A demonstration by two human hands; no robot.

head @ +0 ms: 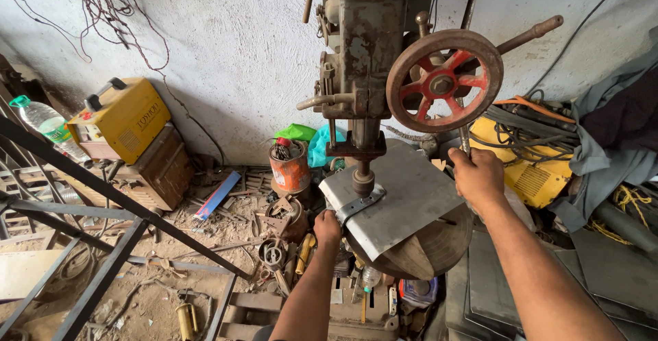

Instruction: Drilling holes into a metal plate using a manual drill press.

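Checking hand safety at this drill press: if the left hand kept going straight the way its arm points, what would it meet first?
The left hand already touches the small metal bracket on the steel sheet. Going on up and forward, it would probably meet the drill chuck first, though depth is hard to judge.

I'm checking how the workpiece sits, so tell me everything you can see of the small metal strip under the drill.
The metal strip is a short, flat, grey bar, bare and dull. It lies askew on a larger steel sheet on the round drill table, directly beneath the chuck. The left hand presses its near end; the right hand grips the feed lever.
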